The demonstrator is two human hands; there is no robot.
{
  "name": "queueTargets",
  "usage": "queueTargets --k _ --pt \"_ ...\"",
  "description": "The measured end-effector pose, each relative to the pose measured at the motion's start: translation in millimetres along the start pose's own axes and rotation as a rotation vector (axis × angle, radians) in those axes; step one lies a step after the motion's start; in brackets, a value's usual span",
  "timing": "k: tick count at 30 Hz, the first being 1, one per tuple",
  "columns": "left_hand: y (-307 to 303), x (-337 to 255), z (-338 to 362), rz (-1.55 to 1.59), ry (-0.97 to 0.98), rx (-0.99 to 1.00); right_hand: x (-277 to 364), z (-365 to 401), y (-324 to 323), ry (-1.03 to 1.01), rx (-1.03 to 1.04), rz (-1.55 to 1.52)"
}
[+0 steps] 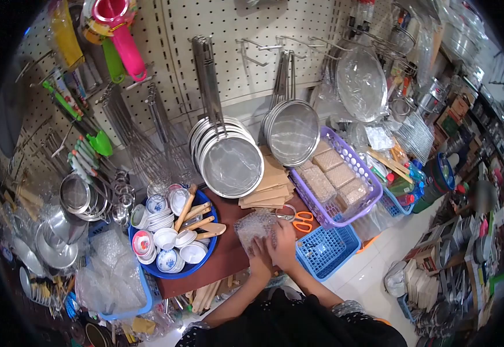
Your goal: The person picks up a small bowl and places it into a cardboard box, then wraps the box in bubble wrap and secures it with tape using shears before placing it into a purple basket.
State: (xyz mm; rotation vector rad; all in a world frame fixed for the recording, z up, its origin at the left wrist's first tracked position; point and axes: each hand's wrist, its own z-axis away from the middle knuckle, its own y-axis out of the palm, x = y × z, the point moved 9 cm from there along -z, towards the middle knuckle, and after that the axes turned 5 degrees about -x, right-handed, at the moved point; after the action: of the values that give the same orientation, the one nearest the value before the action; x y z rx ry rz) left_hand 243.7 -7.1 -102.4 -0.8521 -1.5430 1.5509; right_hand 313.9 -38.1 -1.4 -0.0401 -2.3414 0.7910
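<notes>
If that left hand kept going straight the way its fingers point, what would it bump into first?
The bubble-wrapped packet, which the left hand already touches. Beyond it, probably the brown cardboard pieces, though depth is hard to judge.

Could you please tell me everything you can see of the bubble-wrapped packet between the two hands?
The packet looks small and blocky, wrapped in clear, shiny plastic with a bubbled texture; what is inside cannot be made out. The right hand touches its near edge and the left hand its right side, partly hiding it. It is over the red-brown tabletop, near the brown sheets, though whether it rests on the surface cannot be told.
</notes>
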Motion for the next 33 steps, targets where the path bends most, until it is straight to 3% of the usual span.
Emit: queueTargets --k 2,4,6,10,14,18,22,25,30,33 --pt "14 1 -3 -0.023 0.006 -0.16 12 12 17 -0.027 0.148 -0.086" --pt "21 3 -3 0.038 0.017 -0.264 -24 45 61 0.131 0.241 -0.224" --pt "2 10 3 0.231 0.044 -0.214 -35 54 74 0.206 0.311 -0.336" --pt "-29 28 16 0.511 0.147 -0.134 -36 61 82 0.11 0.34 -0.303" --pt "0 47 21 0.841 0.292 -0.217 -31 60 80 0.098 0.346 -0.286" --pt "18 85 37 1.094 -0.232 -0.483 -31 60 77 0.092 0.352 -0.307" --pt "109 91 34 1.736 -0.811 -0.095 -44 57 65 0.254 0.131 -0.309" --pt "117 77 22 2.124 -0.776 0.053 -65 72 76 0.369 0.185 -0.264" --pt "102 68 9 2.294 -0.778 0.201 -75 90 81 0.532 0.188 -0.402" --pt "97 67 9 2.376 -0.903 0.282 -80 93 82 0.564 0.176 -0.465"
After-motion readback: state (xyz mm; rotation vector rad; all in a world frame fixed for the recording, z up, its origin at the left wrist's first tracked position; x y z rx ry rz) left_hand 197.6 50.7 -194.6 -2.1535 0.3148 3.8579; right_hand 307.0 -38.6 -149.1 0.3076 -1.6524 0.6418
